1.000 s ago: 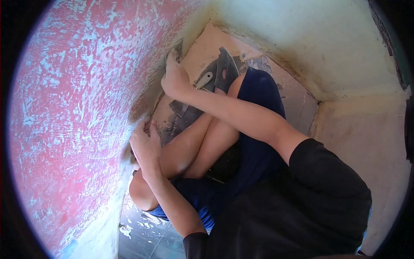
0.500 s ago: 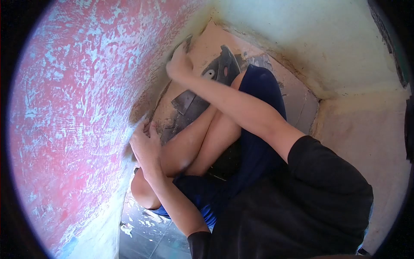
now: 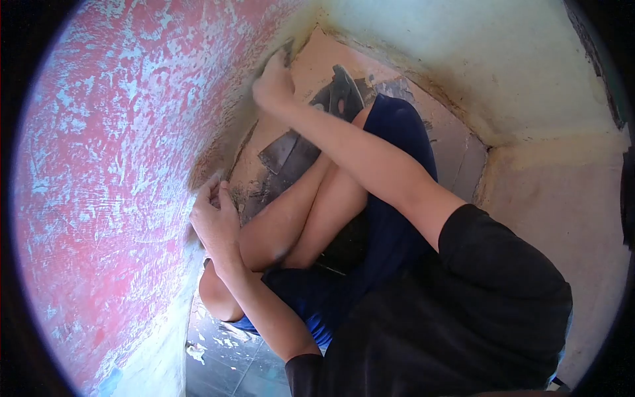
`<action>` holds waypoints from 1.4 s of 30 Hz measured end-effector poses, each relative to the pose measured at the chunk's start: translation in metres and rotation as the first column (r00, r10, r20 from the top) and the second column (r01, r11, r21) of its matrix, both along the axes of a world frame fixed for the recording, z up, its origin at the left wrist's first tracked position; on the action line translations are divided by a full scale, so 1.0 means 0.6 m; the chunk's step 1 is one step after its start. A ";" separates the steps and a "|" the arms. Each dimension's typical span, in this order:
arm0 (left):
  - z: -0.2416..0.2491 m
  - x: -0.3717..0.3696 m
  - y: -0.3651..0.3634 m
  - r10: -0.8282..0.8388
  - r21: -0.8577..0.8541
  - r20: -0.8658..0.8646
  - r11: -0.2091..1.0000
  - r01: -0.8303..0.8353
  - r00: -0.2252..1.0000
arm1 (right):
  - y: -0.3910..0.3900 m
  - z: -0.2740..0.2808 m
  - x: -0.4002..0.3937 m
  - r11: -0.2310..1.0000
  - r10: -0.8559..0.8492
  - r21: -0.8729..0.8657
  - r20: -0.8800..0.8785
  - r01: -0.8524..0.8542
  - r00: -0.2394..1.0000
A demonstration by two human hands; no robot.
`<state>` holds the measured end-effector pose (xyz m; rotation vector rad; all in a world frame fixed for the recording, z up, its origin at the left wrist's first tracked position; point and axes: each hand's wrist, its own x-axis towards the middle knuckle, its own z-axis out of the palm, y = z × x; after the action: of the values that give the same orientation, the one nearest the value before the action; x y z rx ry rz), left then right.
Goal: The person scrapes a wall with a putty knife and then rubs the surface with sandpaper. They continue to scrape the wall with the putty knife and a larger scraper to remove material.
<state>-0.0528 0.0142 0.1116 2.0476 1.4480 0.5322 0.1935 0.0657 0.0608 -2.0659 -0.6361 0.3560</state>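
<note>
In the head view, my right hand [image 3: 274,86] is closed around a thin flat grey tool that looks like a scraper [image 3: 288,51], held against the lower wall near the corner. Only the tool's tip shows past my fingers. My left hand [image 3: 215,215] is nearer to me, low at the foot of the same wall, with its fingers curled towards the thumb. What lies between those fingers, if anything, is hidden. The wall [image 3: 112,165] beside both hands has patchy red and pale-blue paint, worn to a rough brownish strip along its base.
My bent legs [image 3: 304,212] are folded beside the wall. Dark flat pieces [image 3: 281,153] lie on the dusty floor [image 3: 311,59] past my shins. A pale wall [image 3: 423,40] meets the painted one at the far corner. White flakes [image 3: 195,352] dot the dark tiles near me.
My left hand has shifted slightly left and up along the wall. My right hand has moved slightly up, its tool still at the wall. The whole view has shifted a little.
</note>
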 end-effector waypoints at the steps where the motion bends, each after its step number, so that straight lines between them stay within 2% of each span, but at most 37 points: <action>1: 0.000 -0.003 0.003 0.003 -0.002 -0.013 1.000 -0.003 1.000 | 0.003 0.002 -0.002 1.000 0.003 0.009 0.005 -0.003 1.000; 4: -0.004 -0.004 0.004 -0.023 0.068 -0.073 0.997 0.028 0.997 | -0.008 -0.012 -0.023 1.000 -0.007 0.027 0.019 0.006 1.000; 6: 0.001 0.009 0.006 -0.010 0.022 -0.036 1.000 0.010 0.999 | -0.037 -0.021 -0.063 0.961 0.274 -0.042 0.252 -0.272 0.928; 7: 0.002 0.012 0.004 0.007 -0.027 -0.002 1.000 -0.007 1.000 | -0.025 -0.014 -0.043 0.966 0.238 -0.132 0.102 -0.224 0.966; 8: -0.001 0.009 -0.002 -0.001 -0.033 -0.013 0.999 0.000 1.000 | -0.019 -0.003 -0.025 0.966 0.232 -0.135 0.090 -0.218 0.969; 10: -0.003 0.002 -0.001 -0.018 0.002 -0.035 1.000 0.019 0.999 | 0.000 0.022 0.003 0.981 0.127 -0.126 -0.176 -0.151 0.976; 11: -0.008 -0.003 -0.001 -0.021 0.006 -0.031 1.000 0.021 0.999 | -0.005 0.015 -0.014 0.981 0.126 -0.123 -0.172 -0.148 0.977; 13: -0.020 -0.002 0.005 -0.048 0.045 -0.039 0.998 0.050 0.998 | -0.026 -0.013 -0.061 0.978 0.178 -0.104 -0.025 -0.180 0.984; 14: -0.018 0.006 0.008 -0.052 0.045 -0.039 0.998 0.054 0.998 | -0.032 -0.010 -0.064 0.979 0.174 -0.104 -0.024 -0.175 0.984; 16: -0.013 0.013 0.009 -0.028 -0.025 -0.029 0.999 0.027 0.999 | -0.045 -0.006 -0.070 0.964 0.255 -0.083 0.051 -0.251 0.966; 17: -0.013 0.009 0.004 -0.032 -0.030 -0.040 0.999 0.031 0.999 | -0.013 -0.020 -0.035 0.995 0.098 -0.037 0.044 -0.097 0.994; 18: -0.013 0.005 0.001 -0.033 -0.013 -0.040 0.999 0.032 0.999 | -0.005 -0.006 -0.013 0.995 0.097 -0.032 0.039 -0.095 0.995; 20: -0.014 -0.002 0.002 -0.032 0.008 -0.034 0.999 0.033 0.999 | -0.004 0.041 0.020 0.989 0.104 -0.063 -0.312 -0.130 0.944; 21: -0.020 -0.004 0.004 -0.036 0.006 -0.029 0.999 0.036 0.999 | -0.010 0.026 -0.006 0.990 0.103 -0.064 -0.305 -0.129 0.947; 22: -0.025 -0.001 0.006 -0.040 0.003 -0.024 0.999 0.040 0.999 | -0.021 -0.006 -0.056 0.987 0.133 -0.085 -0.076 -0.139 0.988; 23: -0.021 0.008 0.008 -0.045 0.001 -0.024 0.999 0.045 0.999 | -0.033 -0.010 -0.083 0.984 0.159 -0.110 0.148 -0.143 0.976; 24: -0.014 0.017 0.009 -0.053 0.002 -0.038 0.999 0.053 0.998 | -0.033 -0.011 -0.076 0.984 0.153 -0.114 0.143 -0.138 0.978; 26: -0.012 0.019 0.002 -0.064 -0.001 -0.060 0.998 0.064 0.996 | -0.027 -0.005 -0.052 0.974 0.214 -0.066 -0.034 -0.216 0.976; 27: -0.013 0.014 -0.001 -0.059 -0.001 -0.046 0.998 0.059 0.997 | 0.000 -0.004 -0.024 0.999 0.027 0.020 0.055 -0.028 0.998; 28: -0.013 0.009 -0.002 -0.052 0.006 -0.026 0.999 0.052 0.998 | 0.005 -0.011 -0.018 0.999 0.028 0.027 0.055 -0.030 0.998; 30: -0.020 -0.002 0.001 -0.056 0.028 -0.059 0.998 0.058 0.997 | -0.018 0.045 -0.005 0.992 0.106 -0.042 -0.272 -0.121 0.957; 31: -0.025 -0.001 0.004 -0.063 0.046 -0.093 0.997 0.067 0.994 | -0.031 0.051 -0.023 0.992 0.105 -0.042 -0.263 -0.121 0.959; 33: -0.022 0.012 0.009 -0.066 0.034 -0.048 0.997 0.068 0.997 | -0.066 0.050 -0.075 0.881 0.406 -0.204 -0.134 -0.426 0.904; 34: -0.020 0.016 0.009 -0.069 0.022 -0.008 0.997 0.069 0.998 | -0.052 0.031 -0.065 0.882 0.401 -0.207 -0.141 -0.423 0.905; 36: -0.018 0.011 0.000 -0.063 0.009 -0.041 0.998 0.064 0.997 | 0.000 -0.020 -0.028 0.988 0.108 -0.105 -0.036 -0.111 0.994; 37: -0.014 0.008 0.000 -0.049 0.010 -0.060 0.999 0.049 0.997 | -0.001 0.013 -0.004 0.994 0.086 -0.045 -0.246 -0.100 0.965; 38: -0.013 0.001 0.001 -0.045 0.013 -0.059 0.999 0.045 0.997 | 0.001 0.012 -0.014 0.994 0.090 -0.042 -0.245 -0.104 0.965; 40: -0.020 -0.003 0.002 -0.086 0.030 -0.090 0.996 0.089 0.992 | -0.006 -0.003 -0.041 0.993 0.083 -0.082 -0.065 -0.088 0.994; 41: -0.020 0.005 0.005 -0.086 0.029 -0.085 0.996 0.089 0.993 | -0.022 -0.005 -0.073 0.986 0.149 -0.085 0.061 -0.144 0.987; 42: -0.017 0.011 0.007 -0.078 0.010 -0.056 0.997 0.079 0.995 | -0.023 -0.004 -0.069 0.986 0.148 -0.089 0.056 -0.143 0.987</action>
<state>-0.0461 0.0184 0.1016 2.1349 1.3921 0.4559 0.1520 0.0516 0.0585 -2.1239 -0.8253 0.4093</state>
